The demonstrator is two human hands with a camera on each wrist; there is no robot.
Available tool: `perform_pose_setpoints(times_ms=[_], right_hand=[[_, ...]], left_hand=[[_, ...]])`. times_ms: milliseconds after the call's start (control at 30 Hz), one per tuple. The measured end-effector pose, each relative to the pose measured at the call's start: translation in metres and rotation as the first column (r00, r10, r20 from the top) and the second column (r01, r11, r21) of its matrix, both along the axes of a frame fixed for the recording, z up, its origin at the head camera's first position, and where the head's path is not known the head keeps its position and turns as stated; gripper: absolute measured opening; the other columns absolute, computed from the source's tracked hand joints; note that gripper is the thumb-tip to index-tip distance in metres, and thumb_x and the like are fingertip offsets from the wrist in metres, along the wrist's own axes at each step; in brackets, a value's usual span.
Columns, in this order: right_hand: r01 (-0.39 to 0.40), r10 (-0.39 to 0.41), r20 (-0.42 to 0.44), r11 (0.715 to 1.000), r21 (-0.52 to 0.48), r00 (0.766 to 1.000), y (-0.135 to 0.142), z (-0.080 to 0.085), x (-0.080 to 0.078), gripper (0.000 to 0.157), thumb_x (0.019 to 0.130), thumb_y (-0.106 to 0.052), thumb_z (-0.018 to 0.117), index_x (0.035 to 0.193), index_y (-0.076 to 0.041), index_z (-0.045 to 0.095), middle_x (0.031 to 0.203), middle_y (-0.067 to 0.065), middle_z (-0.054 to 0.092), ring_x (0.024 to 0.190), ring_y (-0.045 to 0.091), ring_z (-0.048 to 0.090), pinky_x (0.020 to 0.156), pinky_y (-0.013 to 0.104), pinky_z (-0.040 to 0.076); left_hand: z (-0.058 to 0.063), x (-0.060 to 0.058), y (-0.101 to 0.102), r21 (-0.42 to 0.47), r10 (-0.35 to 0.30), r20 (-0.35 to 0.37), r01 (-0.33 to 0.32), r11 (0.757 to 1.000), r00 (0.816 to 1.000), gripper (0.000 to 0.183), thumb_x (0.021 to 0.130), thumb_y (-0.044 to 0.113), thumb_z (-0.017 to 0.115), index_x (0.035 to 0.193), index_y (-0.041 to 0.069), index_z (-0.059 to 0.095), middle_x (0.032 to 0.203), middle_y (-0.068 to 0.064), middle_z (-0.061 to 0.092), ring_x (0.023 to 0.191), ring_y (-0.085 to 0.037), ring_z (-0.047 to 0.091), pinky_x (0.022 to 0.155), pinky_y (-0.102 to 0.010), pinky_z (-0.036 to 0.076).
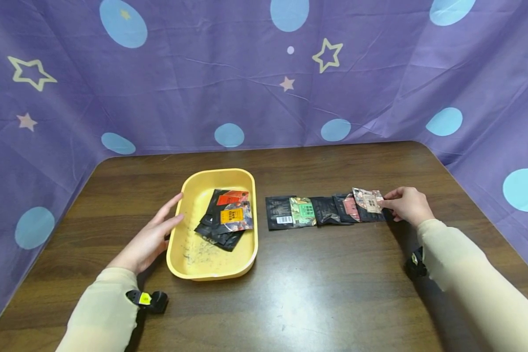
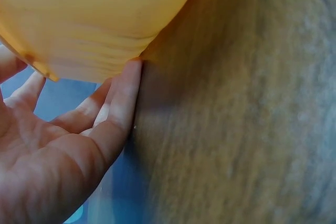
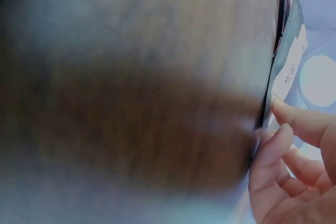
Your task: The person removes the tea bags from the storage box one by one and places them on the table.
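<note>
My right hand point(image 1: 407, 205) pinches the right edge of a black sachet with a pale floral label point(image 1: 369, 200), between thumb and fingers. That sachet ends a row on the table and overlaps a sachet with a pink label point(image 1: 348, 206); the right wrist view shows it edge-on. My left hand point(image 1: 147, 239) rests at the left side of a yellow plastic tray point(image 1: 176, 266). Its fingers point(image 2: 126, 90) are extended along the tray's outer wall. Inside the tray lie several sachets in a loose pile, topped by one with an orange-yellow label point(image 1: 231, 215) and one with a red label point(image 1: 229, 197).
Further left in the row lie a plain black sachet point(image 1: 327, 210), a green-labelled sachet point(image 1: 304, 213) and a black one with a barcode point(image 1: 279, 208). The brown wooden table point(image 1: 317, 288) meets a purple patterned curtain point(image 1: 255, 98) at the back and sides.
</note>
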State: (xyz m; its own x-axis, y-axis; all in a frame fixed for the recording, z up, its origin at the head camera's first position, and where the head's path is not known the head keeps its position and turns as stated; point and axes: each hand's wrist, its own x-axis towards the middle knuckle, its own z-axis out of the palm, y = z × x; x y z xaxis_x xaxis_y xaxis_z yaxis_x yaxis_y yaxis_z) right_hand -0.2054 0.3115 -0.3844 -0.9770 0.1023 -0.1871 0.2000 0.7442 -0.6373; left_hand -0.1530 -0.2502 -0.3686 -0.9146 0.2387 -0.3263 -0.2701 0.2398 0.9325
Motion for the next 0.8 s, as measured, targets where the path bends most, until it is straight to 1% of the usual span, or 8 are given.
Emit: perform_pose_setpoints(times_ms=[267,367,567,800], right_hand=[[0.012,-0.012,-0.005,0.999,-0.035,1.0,-0.001,0.001,0.0,0.041,0.091,-0.024,0.068,0.114,0.011,0.063,0.074,0.005,0.065,0.061,0.011,0.059,0.055,0.027,0.056],[0.014,-0.015,-0.018,0.999,-0.036,1.0,-0.001,0.004,-0.001,0.042,0.091,-0.025,0.068,0.113,0.01,0.064,0.073,0.003,0.066,0.061,0.011,0.058,0.055,0.027,0.055],[0.019,-0.021,-0.09,0.999,-0.031,0.996,-0.004,0.012,-0.001,0.038,0.092,-0.026,0.067,0.111,0.007,0.067,0.07,0.0,0.067,0.058,0.009,0.059,0.052,0.027,0.053],[0.021,-0.033,-0.174,0.997,-0.07,0.984,-0.015,0.02,0.0,0.033,0.094,-0.022,0.062,0.107,0.008,0.069,0.08,0.01,0.073,0.057,0.004,0.063,0.054,0.022,0.055]], left_hand=[[0.0,0.0,0.0,-0.007,-0.003,0.001,0.003,1.0,1.0,0.066,0.106,0.041,0.042,0.158,0.043,0.002,0.166,-0.004,-0.016,0.15,-0.04,0.01,0.112,-0.067,0.025],[0.0,0.0,0.0,-0.006,-0.001,0.003,0.001,1.0,1.0,0.066,0.106,0.041,0.042,0.158,0.043,0.002,0.166,-0.003,-0.017,0.15,-0.041,0.008,0.112,-0.068,0.024],[0.0,-0.001,0.0,-0.001,0.001,0.004,-0.001,1.0,1.0,0.066,0.106,0.04,0.042,0.158,0.043,0.002,0.166,-0.003,-0.018,0.151,-0.041,0.006,0.112,-0.069,0.021],[0.0,-0.001,0.0,-0.006,0.003,0.01,-0.003,1.0,1.0,0.066,0.106,0.04,0.042,0.158,0.043,0.002,0.166,-0.003,-0.016,0.15,-0.041,0.008,0.112,-0.068,0.023]])
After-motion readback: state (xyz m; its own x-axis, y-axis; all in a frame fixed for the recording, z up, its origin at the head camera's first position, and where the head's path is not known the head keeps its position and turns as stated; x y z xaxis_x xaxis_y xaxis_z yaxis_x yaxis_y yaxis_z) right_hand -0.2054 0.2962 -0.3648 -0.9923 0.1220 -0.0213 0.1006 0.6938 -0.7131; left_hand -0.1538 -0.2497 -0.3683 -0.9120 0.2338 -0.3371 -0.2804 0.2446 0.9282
